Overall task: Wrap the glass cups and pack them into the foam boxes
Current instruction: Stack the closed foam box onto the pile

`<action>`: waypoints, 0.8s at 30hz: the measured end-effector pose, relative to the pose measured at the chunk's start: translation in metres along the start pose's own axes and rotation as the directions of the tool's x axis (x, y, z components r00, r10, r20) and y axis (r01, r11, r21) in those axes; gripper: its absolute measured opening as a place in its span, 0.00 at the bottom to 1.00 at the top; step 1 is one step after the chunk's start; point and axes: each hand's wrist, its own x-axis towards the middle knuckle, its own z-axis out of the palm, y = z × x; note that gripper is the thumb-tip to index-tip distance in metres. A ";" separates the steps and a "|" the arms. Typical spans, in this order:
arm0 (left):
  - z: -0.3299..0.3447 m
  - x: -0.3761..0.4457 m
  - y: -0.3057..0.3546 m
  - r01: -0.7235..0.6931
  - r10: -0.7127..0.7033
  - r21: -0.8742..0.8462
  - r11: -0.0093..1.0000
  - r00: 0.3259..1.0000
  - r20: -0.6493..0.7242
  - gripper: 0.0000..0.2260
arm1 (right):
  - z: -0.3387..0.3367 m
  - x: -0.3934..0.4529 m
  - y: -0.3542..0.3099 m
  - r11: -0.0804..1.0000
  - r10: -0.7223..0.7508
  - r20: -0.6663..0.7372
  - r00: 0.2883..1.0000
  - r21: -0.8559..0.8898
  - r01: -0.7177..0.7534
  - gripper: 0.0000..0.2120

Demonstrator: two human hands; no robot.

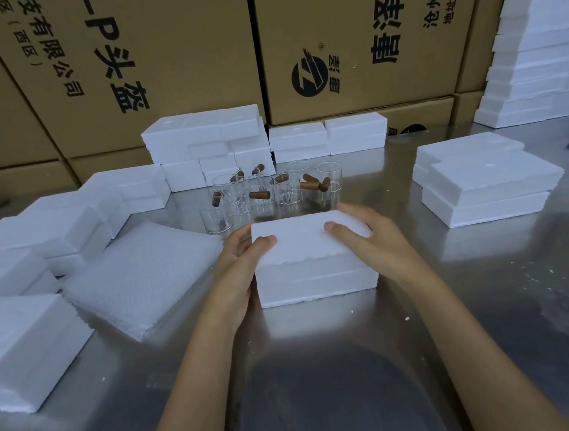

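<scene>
At the centre of the frame a closed foam box (314, 260) sits on the steel table (490, 300), its lid seated on the base. The left hand (243, 270) wraps the box's left end, thumb curled over the lid; the right hand (371, 238) clasps the right end, thumb on top, fingers round the far corner. The step looks like seating the lid – press evenly at both ends, gently, since the foam edge is ragged and crumbles. Glass cups (267, 196) with wooden handles stand unwrapped just behind the box, a stack of bubble-wrap sheets (144, 279) to its left – more foam boxes (483, 180) wait at right
</scene>
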 end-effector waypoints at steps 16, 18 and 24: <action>0.026 -0.003 -0.011 0.044 -0.041 -0.023 0.999 0.994 0.105 0.17 | 0.067 -0.034 -0.036 0.563 -0.474 -0.075 0.877 -0.792 0.236 0.22; 0.025 -0.001 -0.012 0.056 -0.051 -0.041 0.998 0.991 0.120 0.17 | 0.071 -0.033 -0.036 0.517 -0.490 -0.060 0.870 -0.824 0.234 0.20; 0.021 0.004 -0.014 0.071 -0.066 -0.035 0.997 0.991 0.116 0.15 | 0.082 -0.032 -0.042 0.500 -0.445 -0.130 0.886 -0.857 0.126 0.19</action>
